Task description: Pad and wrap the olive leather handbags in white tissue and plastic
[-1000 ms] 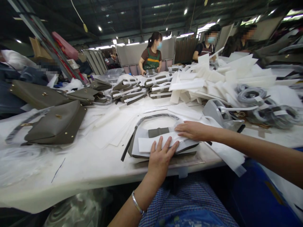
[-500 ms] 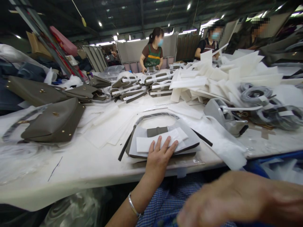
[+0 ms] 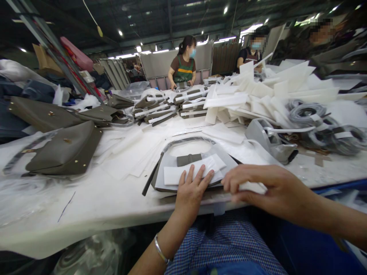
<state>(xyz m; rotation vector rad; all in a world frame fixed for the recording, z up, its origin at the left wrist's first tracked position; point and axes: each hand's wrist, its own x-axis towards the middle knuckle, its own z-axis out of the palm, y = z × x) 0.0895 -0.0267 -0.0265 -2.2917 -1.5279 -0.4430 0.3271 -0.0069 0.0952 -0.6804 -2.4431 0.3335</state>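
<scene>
White foam [image 3: 174, 175] lies atop bag [image 3: 189, 159]; left grip [image 3: 190, 193] splays over it, likely steadying; right grip [image 3: 282, 189] pinches pale scrap [image 3: 254, 187] beside bag.

Shows dimness under the dark roof [image 3: 155, 19], glare from far ceiling lamps [image 3: 225, 10], brightest tone across the white table [image 3: 94, 206], shadow beneath its near edge, wide-angle stretching toward left and right, and slight blur at the right hand [image 3: 260, 185].
</scene>
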